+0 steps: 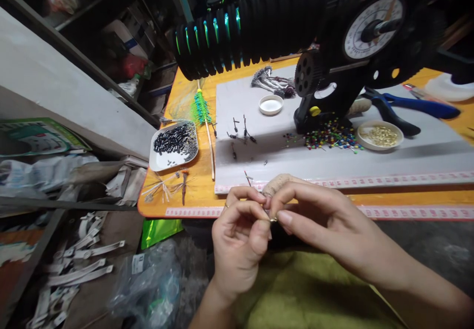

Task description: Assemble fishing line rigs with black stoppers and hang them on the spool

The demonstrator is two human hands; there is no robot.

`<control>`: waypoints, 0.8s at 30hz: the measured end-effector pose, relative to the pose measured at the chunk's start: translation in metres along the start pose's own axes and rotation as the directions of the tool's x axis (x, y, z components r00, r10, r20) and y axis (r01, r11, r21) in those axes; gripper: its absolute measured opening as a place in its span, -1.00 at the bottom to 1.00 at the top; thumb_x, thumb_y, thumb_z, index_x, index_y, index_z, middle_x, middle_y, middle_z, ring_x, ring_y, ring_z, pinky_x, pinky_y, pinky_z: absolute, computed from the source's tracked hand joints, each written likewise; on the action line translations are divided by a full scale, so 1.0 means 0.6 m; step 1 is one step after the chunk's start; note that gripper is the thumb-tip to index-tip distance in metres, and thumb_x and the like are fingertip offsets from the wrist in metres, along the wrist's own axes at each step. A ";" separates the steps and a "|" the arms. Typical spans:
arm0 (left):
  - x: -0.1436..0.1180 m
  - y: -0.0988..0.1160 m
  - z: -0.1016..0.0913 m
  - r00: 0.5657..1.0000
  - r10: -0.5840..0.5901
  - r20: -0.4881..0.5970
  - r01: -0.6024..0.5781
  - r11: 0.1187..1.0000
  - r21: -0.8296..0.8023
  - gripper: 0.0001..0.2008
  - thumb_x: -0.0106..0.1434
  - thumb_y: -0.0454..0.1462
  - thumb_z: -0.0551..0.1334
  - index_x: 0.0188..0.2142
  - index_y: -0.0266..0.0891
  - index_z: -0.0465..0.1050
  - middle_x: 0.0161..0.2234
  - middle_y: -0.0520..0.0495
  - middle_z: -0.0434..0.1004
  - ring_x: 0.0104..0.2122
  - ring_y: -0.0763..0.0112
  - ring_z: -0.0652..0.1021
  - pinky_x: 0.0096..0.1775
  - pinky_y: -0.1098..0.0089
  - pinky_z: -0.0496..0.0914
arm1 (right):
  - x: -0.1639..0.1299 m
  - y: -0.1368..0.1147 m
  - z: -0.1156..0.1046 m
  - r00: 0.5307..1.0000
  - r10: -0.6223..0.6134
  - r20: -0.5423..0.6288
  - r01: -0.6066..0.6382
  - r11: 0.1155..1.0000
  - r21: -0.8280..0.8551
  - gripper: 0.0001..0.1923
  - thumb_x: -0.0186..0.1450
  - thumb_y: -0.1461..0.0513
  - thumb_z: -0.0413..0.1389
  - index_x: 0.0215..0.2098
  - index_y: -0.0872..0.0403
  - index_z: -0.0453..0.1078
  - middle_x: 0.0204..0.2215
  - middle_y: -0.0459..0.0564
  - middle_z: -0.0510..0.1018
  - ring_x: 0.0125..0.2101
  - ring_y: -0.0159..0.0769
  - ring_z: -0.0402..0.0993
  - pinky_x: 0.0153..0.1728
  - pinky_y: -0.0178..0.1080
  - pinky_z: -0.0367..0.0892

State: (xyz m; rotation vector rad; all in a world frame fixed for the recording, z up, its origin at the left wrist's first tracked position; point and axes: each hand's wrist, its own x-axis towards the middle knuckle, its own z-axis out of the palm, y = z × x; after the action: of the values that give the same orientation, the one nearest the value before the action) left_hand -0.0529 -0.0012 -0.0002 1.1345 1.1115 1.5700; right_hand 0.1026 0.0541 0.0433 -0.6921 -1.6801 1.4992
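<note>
Between my two hands, just in front of the table edge, is a tiny gold-coloured metal piece (273,219). My left hand (237,245) pinches it between thumb and forefinger, the other fingers curled. From the other side my right hand (326,220) closes thumb and forefinger at its right end. Most of the piece is hidden by the fingertips. Right behind the hands lies a tan, cork-like rod (283,183), partly covered by them. Small dark pieces with wires (244,134) lie on the grey board (314,166) beyond.
A black geared machine with a dial (374,27) overhangs the board. Coloured-head pins (329,136) lie by its foot, near a dish of gold pieces (380,135) and blue-handled pliers (418,104). At left stand a white tray of black beads (174,146) and a wooden stick (209,141).
</note>
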 end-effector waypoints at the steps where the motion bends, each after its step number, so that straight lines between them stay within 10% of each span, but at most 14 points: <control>1: 0.001 0.001 0.001 1.000 -0.012 0.004 0.012 1.000 -0.011 -0.86 0.30 -0.16 0.36 -0.33 -0.14 0.51 -0.15 -0.06 0.42 -0.42 0.53 0.46 -0.39 0.47 0.44 | 0.001 0.000 -0.001 1.000 0.004 0.004 -0.004 1.000 0.014 -0.87 0.40 0.32 0.10 -0.30 0.05 0.46 -0.31 -0.07 0.54 -0.29 -0.41 0.54 -0.28 -0.43 0.49; 9: -0.002 -0.003 0.009 0.998 0.057 0.006 -0.057 0.998 -0.033 -0.98 0.31 -0.31 0.34 -0.28 -0.16 0.54 -0.13 -0.03 0.47 -0.57 0.72 0.37 -0.52 0.60 0.37 | -0.003 0.004 0.004 0.999 -0.037 0.026 0.042 0.976 -0.213 -0.85 0.41 0.35 0.08 -0.31 0.05 0.42 -0.32 -0.08 0.48 -0.33 -0.44 0.48 -0.35 -0.44 0.42; 14: -0.004 -0.001 0.013 0.989 0.136 -0.057 -0.136 0.991 0.006 -0.90 0.30 -0.42 0.32 -0.27 -0.19 0.54 -0.29 0.00 0.53 -0.61 0.72 0.35 -0.58 0.66 0.32 | -0.011 0.010 0.001 0.963 -0.268 -0.004 0.218 0.792 -0.570 -0.84 0.37 0.38 0.12 -0.37 0.08 0.30 -0.43 -0.09 0.38 -0.41 -0.40 0.36 -0.43 -0.35 0.31; 24: 0.010 0.012 0.000 0.983 -0.169 0.078 0.186 0.914 -0.360 -0.96 0.27 -0.34 0.38 -0.31 -0.17 0.58 -0.34 0.05 0.48 -0.62 0.72 0.43 -0.70 0.78 0.30 | -0.018 0.008 -0.007 0.897 -0.432 0.095 0.394 0.682 -0.616 -0.71 0.36 0.47 0.15 0.00 0.12 0.46 -0.16 0.01 0.61 -0.17 -0.43 0.57 -0.13 -0.44 0.44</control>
State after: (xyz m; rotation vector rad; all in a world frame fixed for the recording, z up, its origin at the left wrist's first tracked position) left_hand -0.0551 0.0028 0.0078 0.7908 0.8212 1.5211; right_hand 0.1116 0.0482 0.0363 -0.6120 -2.1305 0.5731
